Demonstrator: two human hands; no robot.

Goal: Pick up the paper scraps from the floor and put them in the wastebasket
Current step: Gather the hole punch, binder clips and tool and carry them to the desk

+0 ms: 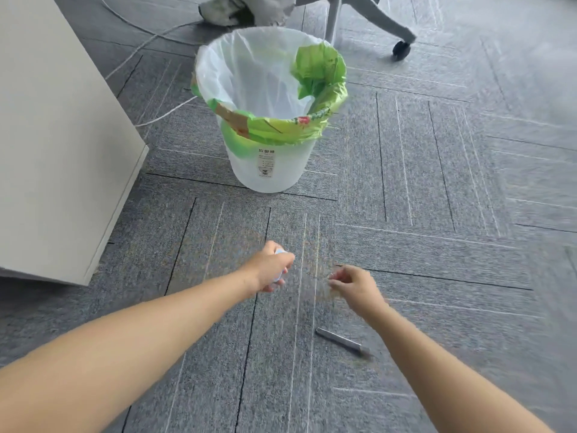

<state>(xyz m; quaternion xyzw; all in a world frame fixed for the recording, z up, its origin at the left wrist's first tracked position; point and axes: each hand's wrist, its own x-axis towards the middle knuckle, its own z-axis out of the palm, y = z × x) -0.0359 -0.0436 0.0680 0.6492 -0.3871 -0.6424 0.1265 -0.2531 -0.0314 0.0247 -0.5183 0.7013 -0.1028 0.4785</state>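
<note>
Two hands out over grey carpet: left hand (272,266) clenched round a pale, bluish scrap (280,252) of paper that peeks out above and below the fist; right hand (352,284) loosely curled, fingertips pinched together, seemingly empty, though motion blur hides anything small between them. Both hovering short of the bin (268,107), well apart from its rim.

Risks, as a judgement: letting go from here drops the scrap on the floor (421,189) in front of the bin, since the fist is not yet over the mouth. Loose white liner (246,70) and crumpled green bag (321,73) draped over the rim could catch a light scrap or let it slide outside. Light, near-empty bin liable to tip or skid if knocked by an arm. Pen (342,340) lying just beneath the right forearm, easily nudged or scooped up by mistake; not paper, so not part of the job.

Counts: two hands, one scrap in view, none visible loose on the carpet, one bin, two bags, one pen, one cabinet (56,145) at left, one chair (368,17) behind, at least two cables (146,42) trailing across the floor.
</note>
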